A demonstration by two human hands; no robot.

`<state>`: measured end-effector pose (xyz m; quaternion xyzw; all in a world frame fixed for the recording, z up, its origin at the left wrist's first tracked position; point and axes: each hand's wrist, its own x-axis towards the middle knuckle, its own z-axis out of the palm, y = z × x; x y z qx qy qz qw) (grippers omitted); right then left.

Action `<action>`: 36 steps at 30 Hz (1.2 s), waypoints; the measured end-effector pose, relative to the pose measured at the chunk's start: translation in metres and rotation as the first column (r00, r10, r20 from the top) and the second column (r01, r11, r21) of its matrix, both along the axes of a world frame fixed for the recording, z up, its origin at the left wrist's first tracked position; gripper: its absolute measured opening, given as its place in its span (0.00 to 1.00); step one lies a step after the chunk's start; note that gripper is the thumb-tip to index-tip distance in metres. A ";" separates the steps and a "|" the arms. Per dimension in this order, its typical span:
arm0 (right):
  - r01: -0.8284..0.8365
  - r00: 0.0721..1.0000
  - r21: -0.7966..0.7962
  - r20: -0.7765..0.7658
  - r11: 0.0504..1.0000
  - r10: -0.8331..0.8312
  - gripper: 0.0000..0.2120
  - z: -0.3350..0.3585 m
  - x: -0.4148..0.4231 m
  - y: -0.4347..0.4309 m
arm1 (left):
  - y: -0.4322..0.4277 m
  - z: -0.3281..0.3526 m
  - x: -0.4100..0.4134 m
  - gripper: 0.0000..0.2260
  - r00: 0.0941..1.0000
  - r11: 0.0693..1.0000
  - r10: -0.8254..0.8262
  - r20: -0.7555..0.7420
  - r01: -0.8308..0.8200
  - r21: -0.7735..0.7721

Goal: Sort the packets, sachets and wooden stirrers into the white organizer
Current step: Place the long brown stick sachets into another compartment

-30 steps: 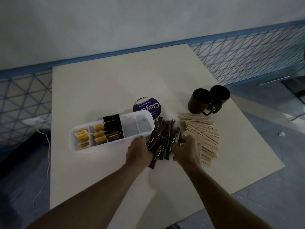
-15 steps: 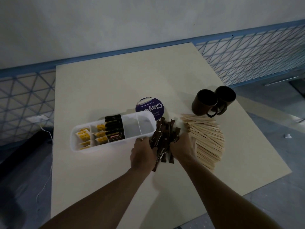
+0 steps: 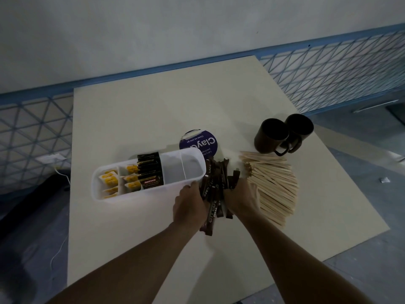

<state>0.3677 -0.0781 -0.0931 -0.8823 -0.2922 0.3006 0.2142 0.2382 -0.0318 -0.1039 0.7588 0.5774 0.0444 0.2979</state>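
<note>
While left hand [image 3: 189,205] and right hand [image 3: 241,199] clamp sachets [image 3: 213,191], long axes run near-to-far.

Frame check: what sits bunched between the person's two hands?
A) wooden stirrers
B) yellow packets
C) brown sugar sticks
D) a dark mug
C: the left hand and right hand close in on the brown sugar sticks from either side, while the wooden stirrers lie fanned out further right.

Bunched brown sachets [image 3: 214,191] beside white organizer [image 3: 131,197]; fanned wooden stirrers [image 3: 274,183] nearby
</note>
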 end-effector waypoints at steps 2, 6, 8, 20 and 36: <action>-0.024 1.000 0.009 -0.006 1.000 0.024 0.02 0.000 0.002 -0.001 | 0.001 0.002 -0.002 0.16 0.999 0.999 -0.031 -0.006 0.031 -0.025; -0.042 0.999 -0.002 0.011 0.999 0.042 0.03 0.000 0.004 0.000 | 0.005 0.005 -0.003 0.17 0.996 0.994 -0.078 -0.031 0.076 -0.084; -0.051 0.999 0.000 0.007 0.999 0.051 0.03 0.000 0.005 0.002 | 0.008 0.006 -0.005 0.16 0.990 0.984 -0.129 -0.057 0.121 -0.132; -0.066 0.997 -0.044 0.045 0.997 0.068 0.00 0.000 -0.001 0.011 | 0.004 0.006 -0.005 0.12 0.995 0.996 -0.087 -0.043 0.085 -0.035; -0.030 0.999 0.063 -0.031 0.998 0.032 0.07 0.040 0.005 0.021 | 0.026 0.024 -0.016 0.10 0.947 0.888 -0.319 0.024 0.308 -0.340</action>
